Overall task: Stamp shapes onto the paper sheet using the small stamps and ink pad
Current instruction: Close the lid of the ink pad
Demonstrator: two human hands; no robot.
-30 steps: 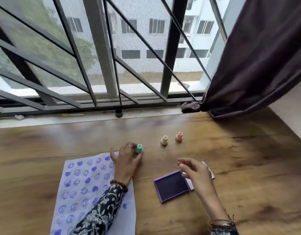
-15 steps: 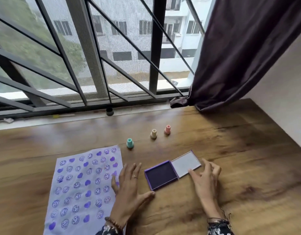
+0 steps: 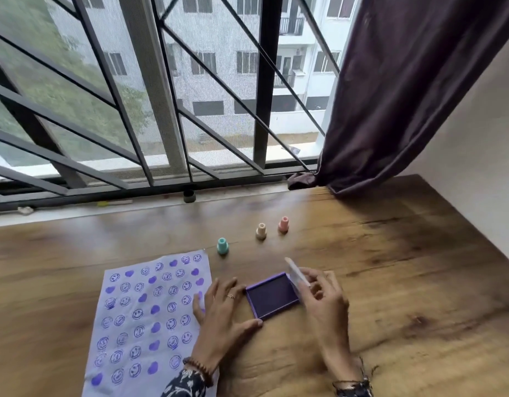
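A pale paper sheet (image 3: 138, 316) covered with purple smiley and heart prints lies at the front left of the wooden table (image 3: 390, 282). The purple ink pad (image 3: 271, 295) sits just right of it, its ink uncovered. My left hand (image 3: 223, 313) rests flat with fingers spread, touching the pad's left edge and front corner. My right hand (image 3: 322, 296) pinches the pad's hinged lid (image 3: 296, 272), which stands raised on its right side. Three small stamps stand beyond the pad: teal (image 3: 222, 245), cream (image 3: 261, 231) and pink (image 3: 283, 224).
A barred window (image 3: 161, 110) runs along the table's far edge, with a small dark cap (image 3: 189, 196) on its sill. A dark purple curtain (image 3: 405, 96) hangs at the back right. A white wall (image 3: 476, 167) borders the table's right side.
My left hand let go of the teal stamp and came back to the ink pad's left edge. My right hand has lifted the lid from lying flat to standing up.
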